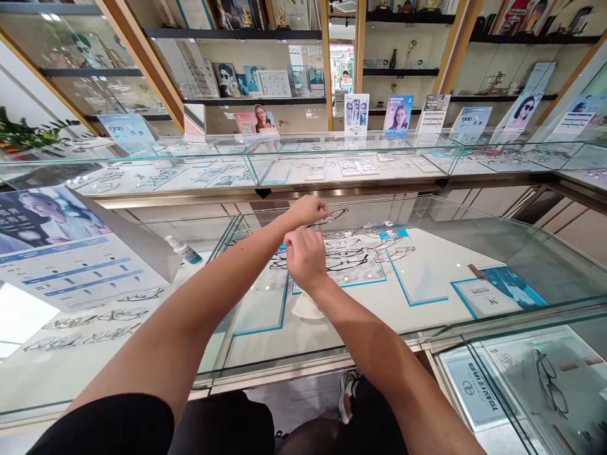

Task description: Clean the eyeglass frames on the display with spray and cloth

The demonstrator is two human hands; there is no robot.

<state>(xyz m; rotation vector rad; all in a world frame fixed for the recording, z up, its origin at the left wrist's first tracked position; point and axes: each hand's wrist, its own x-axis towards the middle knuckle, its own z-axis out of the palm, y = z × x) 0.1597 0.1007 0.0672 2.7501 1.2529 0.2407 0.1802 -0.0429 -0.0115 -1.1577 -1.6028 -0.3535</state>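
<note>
My left hand [309, 210] is stretched out over an open glass display case [474, 221], its fingers closed on a thin dark pair of glasses [334, 216] held above the tray. Just below it, my right hand [306, 258] is curled into a loose fist; a white cloth [306, 306] hangs beneath the wrist, seemingly held in that hand. Below both hands lie several eyeglass frames [351, 253] on a white tray with blue outlines [417, 278].
A small spray bottle [184, 250] lies on the glass at the left, beside a slanted poster stand [61, 246]. A second glass counter [332, 161] with frames runs across the back, topped by advert cards. More frames lie in cases at lower left and lower right.
</note>
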